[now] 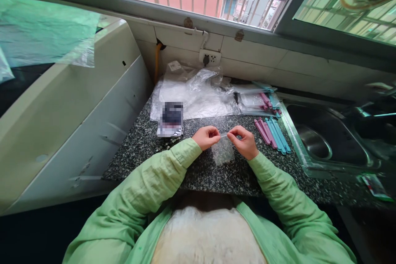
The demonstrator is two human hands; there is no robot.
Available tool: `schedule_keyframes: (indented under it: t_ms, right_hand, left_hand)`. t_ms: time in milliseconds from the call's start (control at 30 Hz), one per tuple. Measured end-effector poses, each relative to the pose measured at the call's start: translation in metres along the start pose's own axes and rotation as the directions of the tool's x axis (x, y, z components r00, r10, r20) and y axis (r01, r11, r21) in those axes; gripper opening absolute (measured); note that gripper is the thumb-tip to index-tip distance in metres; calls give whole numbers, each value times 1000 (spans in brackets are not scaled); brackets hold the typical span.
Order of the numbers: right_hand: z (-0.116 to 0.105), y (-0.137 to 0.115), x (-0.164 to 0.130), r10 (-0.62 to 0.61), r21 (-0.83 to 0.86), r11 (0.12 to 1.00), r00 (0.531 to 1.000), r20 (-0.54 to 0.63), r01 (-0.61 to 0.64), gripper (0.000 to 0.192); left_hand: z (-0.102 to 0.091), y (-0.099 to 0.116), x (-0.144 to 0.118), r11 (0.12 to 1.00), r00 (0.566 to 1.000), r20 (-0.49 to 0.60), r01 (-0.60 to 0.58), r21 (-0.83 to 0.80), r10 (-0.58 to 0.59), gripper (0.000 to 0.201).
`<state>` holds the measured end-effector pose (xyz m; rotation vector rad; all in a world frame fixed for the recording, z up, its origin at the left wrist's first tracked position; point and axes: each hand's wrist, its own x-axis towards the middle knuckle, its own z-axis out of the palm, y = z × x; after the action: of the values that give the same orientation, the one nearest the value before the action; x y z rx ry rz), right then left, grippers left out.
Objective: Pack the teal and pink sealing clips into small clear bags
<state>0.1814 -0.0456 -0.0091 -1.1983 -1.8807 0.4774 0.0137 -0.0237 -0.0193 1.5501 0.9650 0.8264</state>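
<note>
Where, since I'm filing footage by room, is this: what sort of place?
Probably a kitchen: a metal sink is set into a speckled counter, and the wall behind is tiled, with a socket.

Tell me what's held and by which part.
A small clear plastic bag, by its far edge: the fingers of the left hand pinch its left end, those of the right hand its right end.
</note>
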Motion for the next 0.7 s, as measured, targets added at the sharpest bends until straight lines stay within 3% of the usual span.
schedule_keyframes:
  t_ms: [333, 700]
  right_hand:
    - [1, -2, -1, -23, 5, 1000, 1000, 14, 23, 14]
    - [4, 0, 0, -5, -9, 1000, 1000, -2, 5, 14]
  left_hand:
    - [-1, -2, 0, 990, 991, -52, -120, 72, 124, 7]
    - [0, 2, -2, 995, 995, -50, -87, 52, 90, 8]
